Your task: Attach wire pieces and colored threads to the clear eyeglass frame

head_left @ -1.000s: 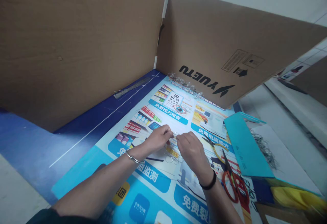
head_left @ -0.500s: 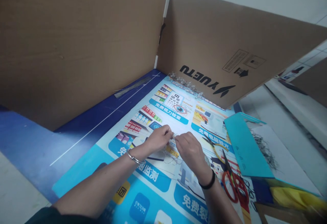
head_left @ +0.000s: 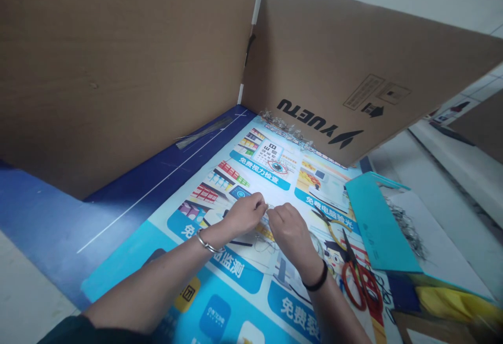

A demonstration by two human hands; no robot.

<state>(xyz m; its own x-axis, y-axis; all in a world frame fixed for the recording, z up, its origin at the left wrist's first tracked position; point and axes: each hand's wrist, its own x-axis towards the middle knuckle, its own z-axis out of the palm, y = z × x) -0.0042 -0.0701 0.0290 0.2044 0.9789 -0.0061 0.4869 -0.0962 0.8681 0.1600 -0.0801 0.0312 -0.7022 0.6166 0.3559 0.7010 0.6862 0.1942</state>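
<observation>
Over the printed poster sheet (head_left: 271, 187), my left hand (head_left: 247, 212) and my right hand (head_left: 290, 229) meet fingertip to fingertip. Both pinch at a small, pale, shiny bit with thin wire (head_left: 265, 243), whose fine strands loop below the fingers. Its exact shape is mostly covered by my fingers. Just right of my right hand lies a yellow-handled cutting tool (head_left: 334, 226). Closer to me are red-handled scissors (head_left: 360, 281). A clear ring-shaped thing (head_left: 317, 243) is partly hidden behind my right wrist.
Tall cardboard panels (head_left: 157, 71) wall the left and back. A row of small clear pieces (head_left: 285, 126) lies along the back. Straight thin wires (head_left: 202, 133) rest at left. On the right, a turquoise box (head_left: 367, 223) holds tangled wire (head_left: 406, 226), near yellow material (head_left: 444, 302).
My right hand has turned slightly and shifted a little left at the wrist, showing more of the clear ring. My left hand stays nearly in place, still pinching.
</observation>
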